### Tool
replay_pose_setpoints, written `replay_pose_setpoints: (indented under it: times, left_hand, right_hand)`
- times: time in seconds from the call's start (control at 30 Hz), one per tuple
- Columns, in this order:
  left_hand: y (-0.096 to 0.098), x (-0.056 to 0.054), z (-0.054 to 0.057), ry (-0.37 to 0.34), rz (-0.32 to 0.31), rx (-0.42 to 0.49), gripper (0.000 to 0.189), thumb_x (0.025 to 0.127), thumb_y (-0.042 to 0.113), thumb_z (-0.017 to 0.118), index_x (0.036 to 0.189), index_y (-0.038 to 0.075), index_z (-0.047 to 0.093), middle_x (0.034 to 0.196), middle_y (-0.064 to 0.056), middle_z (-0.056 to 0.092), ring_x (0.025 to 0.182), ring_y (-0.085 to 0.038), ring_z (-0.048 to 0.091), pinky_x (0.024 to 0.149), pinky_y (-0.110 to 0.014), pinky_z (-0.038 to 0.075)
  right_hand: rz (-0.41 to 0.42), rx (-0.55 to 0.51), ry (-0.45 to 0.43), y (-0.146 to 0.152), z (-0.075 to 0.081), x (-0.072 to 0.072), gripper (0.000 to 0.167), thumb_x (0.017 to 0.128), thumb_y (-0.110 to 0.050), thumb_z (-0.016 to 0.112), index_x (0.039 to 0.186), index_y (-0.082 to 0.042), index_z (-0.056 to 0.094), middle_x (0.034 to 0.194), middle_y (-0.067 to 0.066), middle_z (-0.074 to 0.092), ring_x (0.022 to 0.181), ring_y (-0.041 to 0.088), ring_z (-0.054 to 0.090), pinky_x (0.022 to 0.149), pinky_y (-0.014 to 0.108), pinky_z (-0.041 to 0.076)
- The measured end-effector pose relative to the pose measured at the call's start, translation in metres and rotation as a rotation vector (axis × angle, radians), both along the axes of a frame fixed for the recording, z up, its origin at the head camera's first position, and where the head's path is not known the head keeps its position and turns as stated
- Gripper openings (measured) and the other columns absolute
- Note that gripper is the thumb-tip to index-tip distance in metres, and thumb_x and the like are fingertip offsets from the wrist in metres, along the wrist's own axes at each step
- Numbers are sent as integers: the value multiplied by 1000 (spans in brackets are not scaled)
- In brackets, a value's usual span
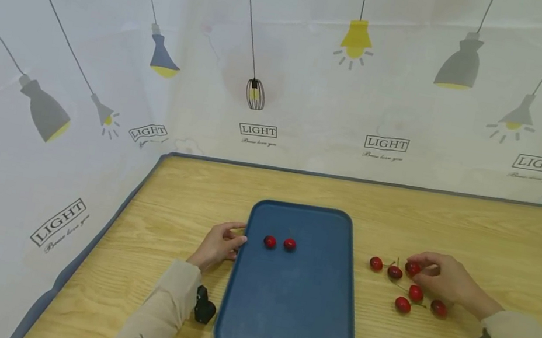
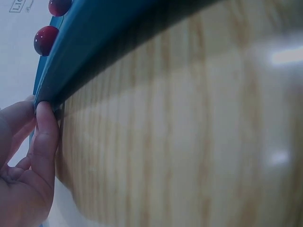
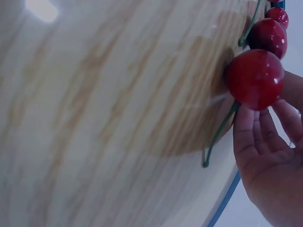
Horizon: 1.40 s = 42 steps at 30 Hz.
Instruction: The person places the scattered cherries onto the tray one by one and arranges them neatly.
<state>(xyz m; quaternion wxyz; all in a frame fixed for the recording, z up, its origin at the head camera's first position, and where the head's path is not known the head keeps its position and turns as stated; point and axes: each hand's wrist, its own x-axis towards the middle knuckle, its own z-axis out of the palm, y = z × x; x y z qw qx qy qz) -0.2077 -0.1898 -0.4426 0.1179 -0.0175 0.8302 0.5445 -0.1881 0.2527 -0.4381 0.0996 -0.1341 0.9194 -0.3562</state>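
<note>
My left hand (image 1: 218, 245) holds the left rim of a blue tray (image 1: 287, 313), thumb and fingertips at its edge. Two red cherries (image 1: 279, 243) lie side by side in the tray's upper left part. Right of the tray, my right hand (image 1: 440, 277) pinches a dark red cherry (image 1: 412, 268) between thumb and fingers, at the table surface. Several other cherries (image 1: 402, 304) with green stems lie close around that hand. In the right wrist view, a large near cherry (image 3: 255, 79) hides part of the fingertips.
A light wooden table (image 1: 194, 180) bears the tray and the loose cherries. White sheeting (image 1: 306, 80) printed with lamps and the word LIGHT rises behind and at the left. Dark wrist devices (image 1: 204, 306) sit at both sleeves.
</note>
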Motion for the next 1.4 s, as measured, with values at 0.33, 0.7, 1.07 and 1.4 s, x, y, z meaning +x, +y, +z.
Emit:
replay_pose_setpoints:
  times: [0.33, 0.7, 1.07, 1.4]
  left_hand:
    - [0, -3, -4, 6, -2, -1, 40, 87, 8, 56, 126, 5, 49, 87, -14, 56, 65, -14, 56, 55, -27, 50]
    - [0, -2, -3, 6, 0, -1, 40, 87, 8, 56, 126, 5, 49, 88, -13, 56, 66, -14, 56, 55, -27, 50]
    - [-1, -1, 2, -16, -9, 16, 41, 87, 8, 56, 128, 4, 47, 89, -14, 55, 67, -15, 56, 57, -30, 51]
    - [1, 3, 8, -8, -11, 26, 41, 87, 6, 55, 127, 1, 47, 87, -14, 56, 65, -14, 56, 56, -30, 51]
  right_hand:
    - [53, 12, 25, -2, 2, 0, 33, 81, -2, 59, 112, 8, 53, 85, 10, 56, 75, 23, 56, 59, 30, 47]
    - [5, 13, 34, 1, -1, -2, 31, 81, -3, 58, 111, 5, 55, 87, 9, 59, 79, 23, 57, 66, 35, 49]
    - [-58, -26, 88, 0, 6, -1, 28, 83, -7, 60, 108, 6, 56, 90, 13, 61, 81, 25, 57, 67, 33, 48]
    - [-87, -109, 74, -6, 8, -4, 32, 87, -14, 58, 110, 8, 55, 92, 16, 62, 79, 12, 58, 65, 19, 47]
